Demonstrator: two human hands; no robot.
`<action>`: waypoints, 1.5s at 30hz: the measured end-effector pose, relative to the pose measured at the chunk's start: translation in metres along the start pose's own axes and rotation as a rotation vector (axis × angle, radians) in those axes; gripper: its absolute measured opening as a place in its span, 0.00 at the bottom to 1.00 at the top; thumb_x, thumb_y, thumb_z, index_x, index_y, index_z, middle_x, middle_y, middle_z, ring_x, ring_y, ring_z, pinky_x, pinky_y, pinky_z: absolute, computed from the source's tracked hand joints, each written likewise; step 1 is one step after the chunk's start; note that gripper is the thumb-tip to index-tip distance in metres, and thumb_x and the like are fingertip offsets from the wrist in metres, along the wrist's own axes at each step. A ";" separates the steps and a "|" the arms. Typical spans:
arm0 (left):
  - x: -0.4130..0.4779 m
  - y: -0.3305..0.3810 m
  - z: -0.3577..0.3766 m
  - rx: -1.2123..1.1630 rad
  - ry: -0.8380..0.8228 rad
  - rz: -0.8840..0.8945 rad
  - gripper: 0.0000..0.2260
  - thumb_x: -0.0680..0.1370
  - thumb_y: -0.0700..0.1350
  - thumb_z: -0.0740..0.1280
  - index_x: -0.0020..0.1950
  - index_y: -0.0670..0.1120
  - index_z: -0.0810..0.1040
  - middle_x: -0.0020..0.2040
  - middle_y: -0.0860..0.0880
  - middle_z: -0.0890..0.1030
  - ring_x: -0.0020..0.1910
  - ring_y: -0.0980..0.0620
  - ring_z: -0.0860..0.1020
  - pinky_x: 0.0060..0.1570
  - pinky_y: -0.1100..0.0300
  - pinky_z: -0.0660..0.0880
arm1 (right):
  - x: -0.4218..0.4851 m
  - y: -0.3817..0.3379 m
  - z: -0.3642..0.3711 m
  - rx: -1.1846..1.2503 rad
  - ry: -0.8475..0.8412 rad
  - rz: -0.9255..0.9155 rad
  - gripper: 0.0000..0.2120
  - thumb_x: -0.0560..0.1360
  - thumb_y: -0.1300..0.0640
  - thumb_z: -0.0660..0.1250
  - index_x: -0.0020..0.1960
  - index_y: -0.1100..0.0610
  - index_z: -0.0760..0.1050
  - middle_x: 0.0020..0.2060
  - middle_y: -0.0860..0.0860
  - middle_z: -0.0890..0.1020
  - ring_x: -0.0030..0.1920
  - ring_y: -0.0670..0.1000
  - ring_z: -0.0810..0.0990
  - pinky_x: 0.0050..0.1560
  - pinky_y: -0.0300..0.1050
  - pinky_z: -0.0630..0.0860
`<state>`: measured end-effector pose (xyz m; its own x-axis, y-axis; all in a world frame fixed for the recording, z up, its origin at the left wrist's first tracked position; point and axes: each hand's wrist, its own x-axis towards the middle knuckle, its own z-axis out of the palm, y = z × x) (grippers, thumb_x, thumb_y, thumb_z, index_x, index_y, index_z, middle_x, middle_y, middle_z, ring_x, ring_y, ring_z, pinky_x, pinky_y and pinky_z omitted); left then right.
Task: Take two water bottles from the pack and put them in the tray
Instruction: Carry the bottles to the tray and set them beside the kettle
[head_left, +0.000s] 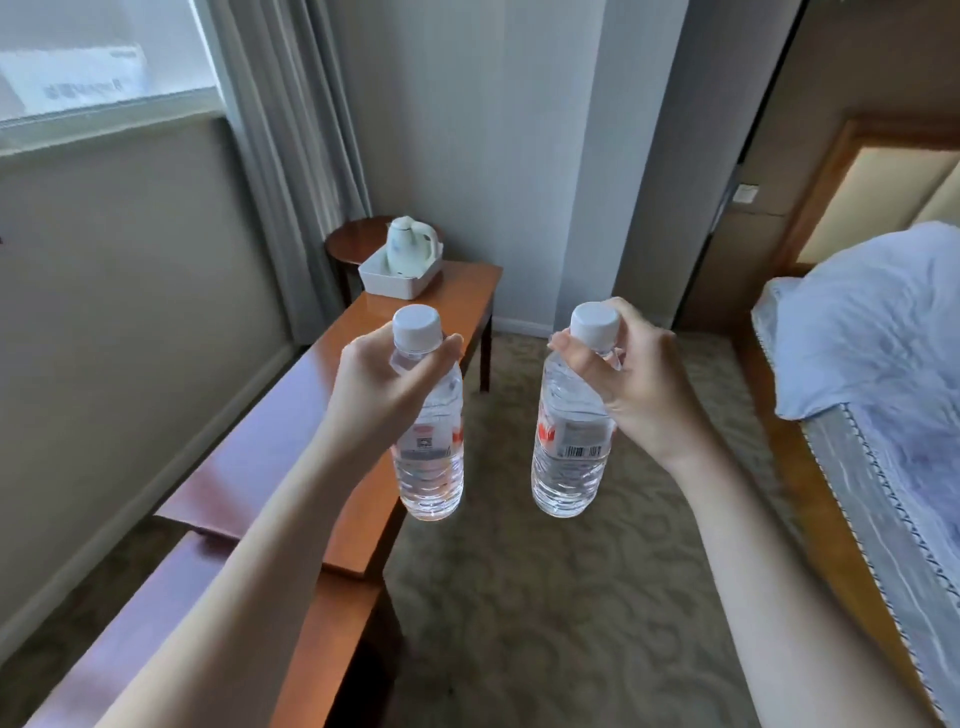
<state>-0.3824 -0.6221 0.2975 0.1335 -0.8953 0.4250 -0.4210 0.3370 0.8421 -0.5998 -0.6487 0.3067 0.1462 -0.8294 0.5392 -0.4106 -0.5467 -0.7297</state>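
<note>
My left hand (376, 382) grips a clear water bottle (431, 457) with a white cap around its neck, holding it upright in the air over the edge of the wooden table. My right hand (631, 382) holds a second clear bottle (569, 457) by the neck, upright above the carpet. Both bottles have red and white labels. A white tray (397, 283) stands at the far end of the wooden table (332, 395), well ahead of both hands, with a white kettle (410, 247) in it. The pack is not in view.
A small round dark table (358, 241) stands behind the tray in the corner by the curtain (291, 171). A bed (878, 364) with a wooden frame fills the right side. Patterned carpet (524, 587) lies between table and bed.
</note>
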 end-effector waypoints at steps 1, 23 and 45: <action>0.015 -0.004 0.014 -0.005 -0.026 0.017 0.18 0.73 0.54 0.67 0.43 0.38 0.80 0.40 0.42 0.84 0.40 0.47 0.83 0.43 0.46 0.80 | 0.009 0.011 -0.007 0.004 0.022 0.014 0.14 0.73 0.49 0.68 0.44 0.61 0.72 0.39 0.62 0.83 0.39 0.62 0.80 0.40 0.55 0.76; 0.394 -0.147 0.213 -0.031 -0.275 0.076 0.12 0.76 0.50 0.68 0.46 0.41 0.80 0.42 0.45 0.84 0.41 0.51 0.83 0.42 0.56 0.80 | 0.325 0.263 -0.020 -0.143 0.135 0.117 0.21 0.72 0.43 0.66 0.45 0.63 0.71 0.40 0.63 0.82 0.43 0.62 0.81 0.45 0.61 0.77; 0.657 -0.326 0.304 0.098 0.169 -0.167 0.11 0.74 0.53 0.68 0.47 0.46 0.81 0.44 0.50 0.84 0.46 0.60 0.80 0.41 0.73 0.77 | 0.668 0.513 0.100 0.011 -0.495 0.017 0.24 0.68 0.37 0.64 0.50 0.57 0.74 0.43 0.47 0.82 0.42 0.46 0.78 0.43 0.44 0.76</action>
<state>-0.4303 -1.4083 0.2016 0.3533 -0.8717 0.3395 -0.4647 0.1514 0.8724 -0.6232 -1.4950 0.2508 0.5505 -0.7917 0.2649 -0.4076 -0.5318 -0.7423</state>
